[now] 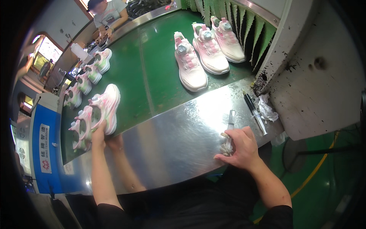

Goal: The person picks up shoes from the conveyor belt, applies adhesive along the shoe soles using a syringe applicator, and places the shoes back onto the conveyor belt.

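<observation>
My left hand (98, 131) reaches onto the green conveyor belt (152, 61) and grips the heel of a pink and white sneaker (106, 107) lying at the belt's near left. A second matching sneaker (82, 128) lies just left of it. My right hand (238, 147) rests on the shiny metal plate (175, 141) and holds a clear plastic syringe (230, 129) pointing away from me.
Three pink sneakers (207, 53) stand on the belt's right, by a green curtain (244, 23) of a white machine (324, 72). More sneakers (89, 70) line the left edge. A pen (249, 103) and crumpled cloth (267, 108) lie on the plate. Another person (108, 15) works at the far end.
</observation>
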A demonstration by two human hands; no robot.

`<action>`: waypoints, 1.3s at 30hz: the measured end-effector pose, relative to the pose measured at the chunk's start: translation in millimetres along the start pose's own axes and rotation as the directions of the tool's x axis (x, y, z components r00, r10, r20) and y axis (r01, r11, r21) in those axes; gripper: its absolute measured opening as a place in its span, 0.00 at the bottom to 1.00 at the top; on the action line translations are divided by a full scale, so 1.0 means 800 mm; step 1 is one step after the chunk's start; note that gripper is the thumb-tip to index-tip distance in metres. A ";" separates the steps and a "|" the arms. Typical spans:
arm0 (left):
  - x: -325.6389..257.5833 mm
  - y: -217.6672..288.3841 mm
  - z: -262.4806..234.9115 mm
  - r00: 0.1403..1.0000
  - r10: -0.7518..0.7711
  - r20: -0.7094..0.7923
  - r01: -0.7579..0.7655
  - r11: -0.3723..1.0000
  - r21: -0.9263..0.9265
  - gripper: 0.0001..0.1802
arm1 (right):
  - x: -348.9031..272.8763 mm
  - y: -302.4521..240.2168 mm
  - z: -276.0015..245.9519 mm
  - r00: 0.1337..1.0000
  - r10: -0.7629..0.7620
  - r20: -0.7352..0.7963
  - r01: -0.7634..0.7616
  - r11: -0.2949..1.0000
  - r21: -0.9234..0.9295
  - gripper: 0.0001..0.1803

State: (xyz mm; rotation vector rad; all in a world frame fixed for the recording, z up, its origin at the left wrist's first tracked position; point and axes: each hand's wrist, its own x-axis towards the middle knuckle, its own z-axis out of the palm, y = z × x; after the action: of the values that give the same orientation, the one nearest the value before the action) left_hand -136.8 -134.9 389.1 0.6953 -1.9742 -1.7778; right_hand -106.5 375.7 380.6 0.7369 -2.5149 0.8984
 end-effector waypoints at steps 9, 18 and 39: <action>-0.074 0.016 -0.053 0.998 0.067 -0.005 -0.059 0.908 0.414 0.07 | -0.003 0.006 -0.002 0.999 -0.022 -0.033 0.022 1.000 -0.001 0.36; -0.259 0.003 -0.011 0.825 0.344 0.448 -0.538 0.721 0.437 0.50 | -0.005 -0.002 -0.007 0.999 -0.032 0.000 0.032 0.999 0.041 0.37; -0.084 0.036 0.107 0.909 -0.085 0.409 0.177 0.965 -0.193 0.27 | -0.023 -0.063 -0.037 0.887 0.365 0.284 -0.448 0.526 0.723 0.49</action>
State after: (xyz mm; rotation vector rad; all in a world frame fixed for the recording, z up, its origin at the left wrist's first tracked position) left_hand -136.7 -24.0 410.3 0.4226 -1.9540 -2.3367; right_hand -57.5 369.0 416.7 0.3754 -2.3383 2.2667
